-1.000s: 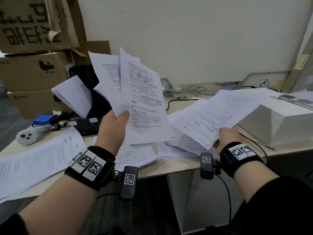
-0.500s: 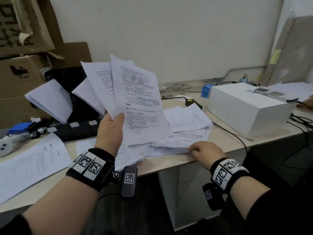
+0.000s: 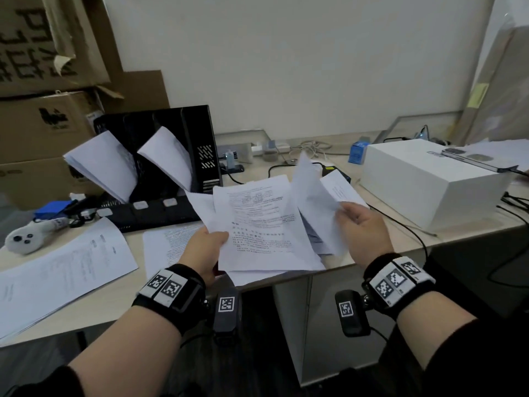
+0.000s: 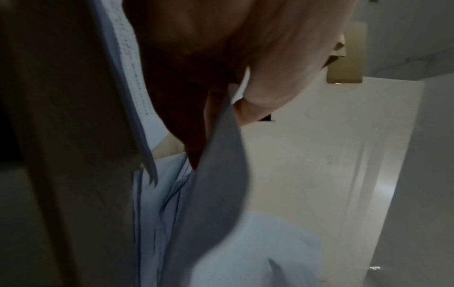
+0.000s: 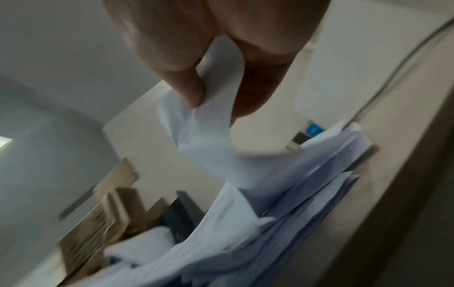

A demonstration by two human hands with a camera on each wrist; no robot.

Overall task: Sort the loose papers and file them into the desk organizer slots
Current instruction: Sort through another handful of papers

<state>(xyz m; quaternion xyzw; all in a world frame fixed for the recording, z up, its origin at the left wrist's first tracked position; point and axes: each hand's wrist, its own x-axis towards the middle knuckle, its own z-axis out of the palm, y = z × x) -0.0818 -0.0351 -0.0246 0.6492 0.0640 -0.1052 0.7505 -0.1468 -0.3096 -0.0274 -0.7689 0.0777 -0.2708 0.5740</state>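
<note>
Print on the held papers [image 3: 259,224] is too small to read (both wrist views blurred).

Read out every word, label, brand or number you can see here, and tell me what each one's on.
Nothing reads clearly.
Top cardboard box: big upside-down Chinese characters, unreadable.
Lower cardboard box: dark logo, blurred.
Printed sheets in the left hand: Chinese text, too small.
Papers in the right hand: too small.
Desk sheets: too small.
Small blue box: blurred.
Wristbands: square code markers, no words.
</note>
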